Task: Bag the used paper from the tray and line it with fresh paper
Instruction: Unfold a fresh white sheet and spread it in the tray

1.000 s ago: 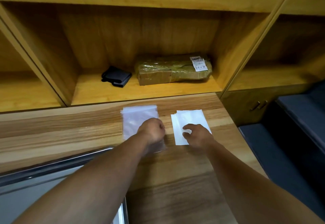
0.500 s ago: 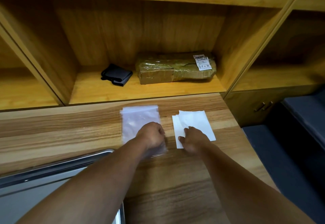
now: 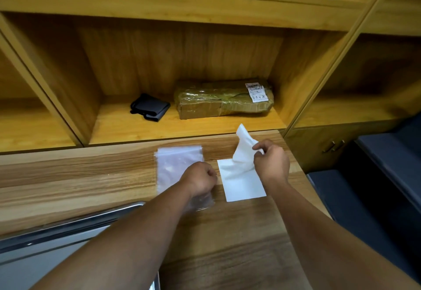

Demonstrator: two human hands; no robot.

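A clear plastic bag (image 3: 175, 164) lies flat on the wooden counter. My left hand (image 3: 200, 179) is curled in a fist over the bag's near right edge; whether it grips the plastic is hidden. My right hand (image 3: 270, 162) pinches a white paper sheet (image 3: 245, 150) and holds it lifted and curling above a second white sheet (image 3: 243, 185) that lies flat on the counter. A metal tray (image 3: 68, 223) shows its rim at the lower left; its inside is mostly hidden by my left forearm.
Behind the counter (image 3: 91, 175) is an open wooden shelf with a taped brown parcel (image 3: 223, 99) and a black pouch (image 3: 149, 107). A dark padded seat (image 3: 355, 198) sits beyond the counter's right edge. Scraps of paper lie on the upper shelf.
My right hand has lifted the top white sheet off the sheet below, up and to the right. My left hand has stayed on the bag. The camera has tilted upward.
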